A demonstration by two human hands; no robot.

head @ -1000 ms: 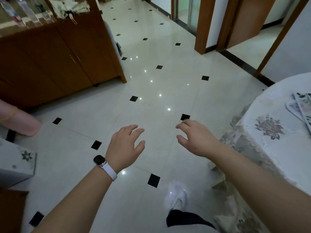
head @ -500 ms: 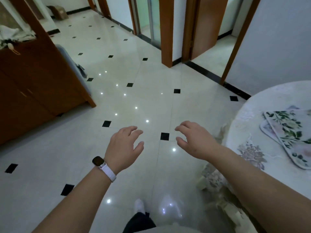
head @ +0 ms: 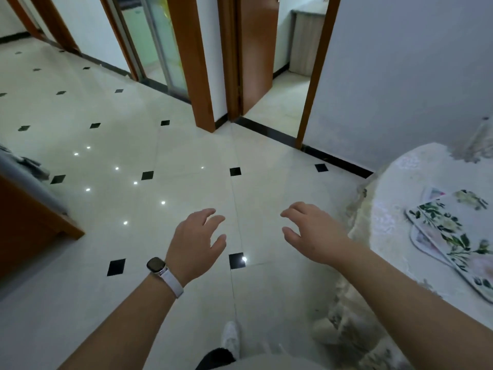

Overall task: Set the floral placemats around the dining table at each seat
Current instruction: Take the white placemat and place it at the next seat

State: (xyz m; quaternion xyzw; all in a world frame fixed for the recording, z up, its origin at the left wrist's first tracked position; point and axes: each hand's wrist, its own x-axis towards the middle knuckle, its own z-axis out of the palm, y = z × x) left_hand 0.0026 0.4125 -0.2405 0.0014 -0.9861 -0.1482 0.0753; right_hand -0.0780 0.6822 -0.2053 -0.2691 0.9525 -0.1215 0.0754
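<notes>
Both forearms bare. Dark, square-faced smartwatch [head: 156,265] on white strap [head: 173,282] just behind left hand [head: 196,244]. At 6 o'clock in frame: white shoe [head: 230,340], dark trouser leg [head: 214,358].

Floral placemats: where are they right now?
Head view, far right: the floral placemats lie overlapped on the dining table near its edge, to the right of the right hand, which is not touching them.

Several floral placemats [head: 450,228] lie flat in a loose, overlapping pile near the edge of the round worktop [head: 392,188], which is draped in a white lacy cloth [head: 354,303]. The topmost is white, with green leaves and pale blossoms.
</notes>
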